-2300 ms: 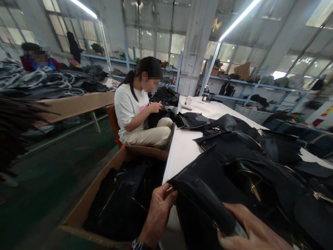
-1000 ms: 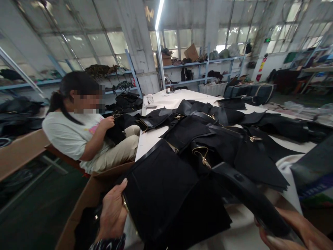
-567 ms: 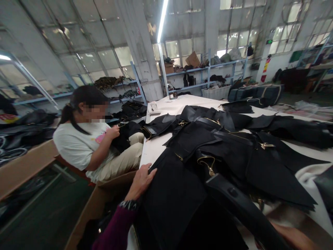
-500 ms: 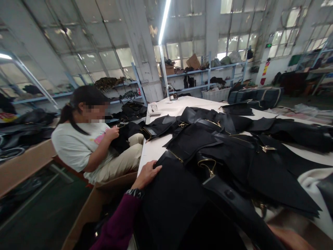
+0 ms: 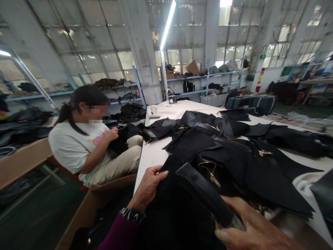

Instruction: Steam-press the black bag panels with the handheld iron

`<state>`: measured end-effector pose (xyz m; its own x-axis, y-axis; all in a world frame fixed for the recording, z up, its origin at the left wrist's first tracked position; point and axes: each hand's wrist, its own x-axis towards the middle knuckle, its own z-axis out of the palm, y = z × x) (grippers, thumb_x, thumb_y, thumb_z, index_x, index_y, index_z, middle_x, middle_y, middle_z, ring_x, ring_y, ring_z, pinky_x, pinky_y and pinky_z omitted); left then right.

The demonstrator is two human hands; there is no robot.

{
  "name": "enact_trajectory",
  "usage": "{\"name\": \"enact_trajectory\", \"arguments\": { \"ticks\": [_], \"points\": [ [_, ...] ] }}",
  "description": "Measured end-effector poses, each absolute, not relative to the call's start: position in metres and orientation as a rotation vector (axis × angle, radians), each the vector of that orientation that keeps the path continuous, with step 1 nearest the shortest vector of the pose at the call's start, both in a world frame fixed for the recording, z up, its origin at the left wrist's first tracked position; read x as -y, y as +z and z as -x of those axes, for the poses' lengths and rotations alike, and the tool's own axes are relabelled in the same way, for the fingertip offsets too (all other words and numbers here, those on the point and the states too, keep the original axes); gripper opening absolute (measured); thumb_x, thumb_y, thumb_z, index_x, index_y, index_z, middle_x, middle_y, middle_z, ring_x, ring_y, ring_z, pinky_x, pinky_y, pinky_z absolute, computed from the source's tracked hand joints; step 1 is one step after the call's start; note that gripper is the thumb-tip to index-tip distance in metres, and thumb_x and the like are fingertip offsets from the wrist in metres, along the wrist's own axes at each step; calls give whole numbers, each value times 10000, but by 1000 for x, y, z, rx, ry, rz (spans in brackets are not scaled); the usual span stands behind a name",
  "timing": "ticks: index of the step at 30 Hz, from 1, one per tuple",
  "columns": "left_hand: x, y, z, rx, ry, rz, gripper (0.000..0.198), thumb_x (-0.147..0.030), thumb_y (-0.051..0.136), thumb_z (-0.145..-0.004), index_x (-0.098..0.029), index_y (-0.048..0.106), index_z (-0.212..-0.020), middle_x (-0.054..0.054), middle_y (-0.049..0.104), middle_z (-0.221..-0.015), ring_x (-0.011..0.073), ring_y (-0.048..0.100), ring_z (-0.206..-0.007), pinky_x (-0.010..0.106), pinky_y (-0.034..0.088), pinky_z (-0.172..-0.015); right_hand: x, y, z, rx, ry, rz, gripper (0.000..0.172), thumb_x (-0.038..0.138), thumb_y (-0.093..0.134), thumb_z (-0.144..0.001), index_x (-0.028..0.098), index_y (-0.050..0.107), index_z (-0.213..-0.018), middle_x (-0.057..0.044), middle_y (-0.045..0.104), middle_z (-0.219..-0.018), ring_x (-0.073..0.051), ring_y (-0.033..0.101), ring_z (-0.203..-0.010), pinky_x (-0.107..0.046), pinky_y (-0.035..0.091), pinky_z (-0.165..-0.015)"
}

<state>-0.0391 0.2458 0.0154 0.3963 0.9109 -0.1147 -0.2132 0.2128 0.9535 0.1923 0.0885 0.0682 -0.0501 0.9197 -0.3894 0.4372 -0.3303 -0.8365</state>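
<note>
My left hand (image 5: pixel 147 185) is closed on the upper left edge of a black fabric piece (image 5: pixel 171 205), thumb on top and fingers partly hidden. The cloth hangs over the table's near edge. My right hand (image 5: pixel 249 225) grips the lower end of a shiny black leather-look strip (image 5: pixel 205 191), which slants up and left across the cloth. A dark round spot, perhaps a snap, shows near its far end. Just beyond the strip, a gold zipper (image 5: pixel 213 177) curves on another black piece. I cannot tell whether the strip is joined to the cloth.
Several black pieces with gold zippers (image 5: pixel 264 152) are heaped across the white table (image 5: pixel 156 147). At the left a co-worker (image 5: pixel 75 146) sits handling black cloth. A cardboard box (image 5: pixel 75 211) stands below the table's near edge. A lamp post (image 5: pixel 163 76) rises at the back.
My right hand has come into fuller view, moving the black strip up and left. My left hand has shifted slightly right and down along the fabric edge.
</note>
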Motion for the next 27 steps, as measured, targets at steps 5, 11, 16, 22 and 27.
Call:
{"name": "enact_trajectory", "arguments": {
  "ticks": [5, 11, 16, 22, 27],
  "points": [
    [-220, 26, 37, -729, 909, -1083, 245, -187, 701, -704, -131, 713, -942, 54, 716, -720, 162, 640, -611, 276, 494, -638, -83, 73, -175, 1407, 1341, 1737, 614, 418, 649, -690, 203, 486, -1241, -107, 614, -1163, -326, 563, -1052, -400, 454, -808],
    [-201, 26, 35, -737, 969, -1377, 152, -237, 644, -768, -165, 732, -869, 20, 673, -823, 145, 583, -754, 241, 442, -694, -84, 64, -171, 1490, 1445, 1558, 559, 360, 590, -794, 123, 378, -1254, 34, 605, -628, -137, 568, -537, -261, 440, -537],
    [-208, 10, 45, -946, 987, -1331, 206, -288, 693, -686, -131, 719, -816, 20, 662, -712, 159, 587, -654, 277, 456, -631, -78, 76, -176, 1483, 1457, 1386, 296, 376, 567, -810, 146, 518, -990, 65, 535, -514, -93, 473, -429, -203, 384, -443],
    [-235, 13, 82, -1183, 1201, -956, 383, -246, 790, -489, -129, 656, -828, 2, 674, -609, 167, 606, -548, 289, 487, -557, -46, 93, -213, 1540, 1187, 1621, 259, 436, 549, -809, 181, 535, -769, 48, 524, -500, -107, 485, -464, -204, 382, -461],
    [-244, 64, 88, -1302, 1306, -1210, 370, -298, 777, -541, -116, 652, -838, -35, 641, -582, 110, 547, -507, 236, 456, -528, -23, 74, -236, 1472, 1187, 1744, 344, 522, 514, -820, 180, 530, -842, 32, 546, -503, -119, 493, -447, -216, 395, -432]
  ]
}}
